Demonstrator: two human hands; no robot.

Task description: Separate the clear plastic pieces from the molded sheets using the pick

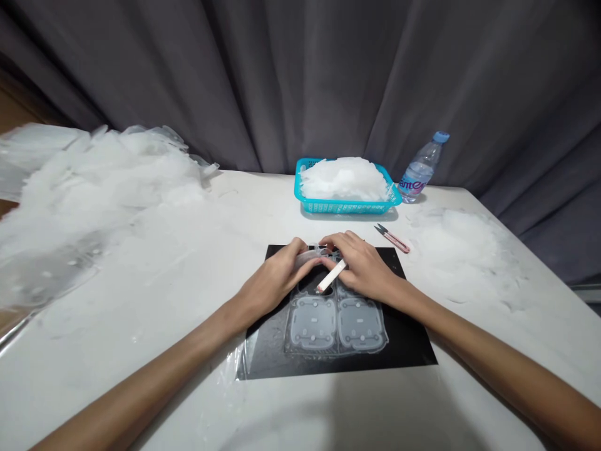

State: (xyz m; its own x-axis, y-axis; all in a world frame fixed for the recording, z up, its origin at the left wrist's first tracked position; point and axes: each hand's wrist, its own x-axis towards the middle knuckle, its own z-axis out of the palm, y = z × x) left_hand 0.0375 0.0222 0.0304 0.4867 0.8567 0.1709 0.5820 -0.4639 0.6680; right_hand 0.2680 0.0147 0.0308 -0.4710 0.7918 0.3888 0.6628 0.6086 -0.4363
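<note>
My left hand (277,275) pinches a thin translucent plastic piece (307,255) between thumb and fingers, slightly raised over the black mat (408,351). From the other side, the fingers of my right hand (369,266) meet the piece's right end. A slim white stick-like tool (331,276) rests in the right hand, its reddish-tipped end pointing down and left. Beneath both hands lies a clear molded sheet (337,326) with rounded-square translucent panels. Two panels show fully at the front; at the back left, a dark opening shows the mat. My fingers partly cover the rear of the sheet.
Behind the mat stands a turquoise basket (347,207) heaped with translucent pieces, beside a water bottle (420,172). Pink-handled thread snips (393,239) lie nearby. A large translucent heap (107,169) covers the left, with clear sheets (56,269) there; a flatter pile (464,250) lies right.
</note>
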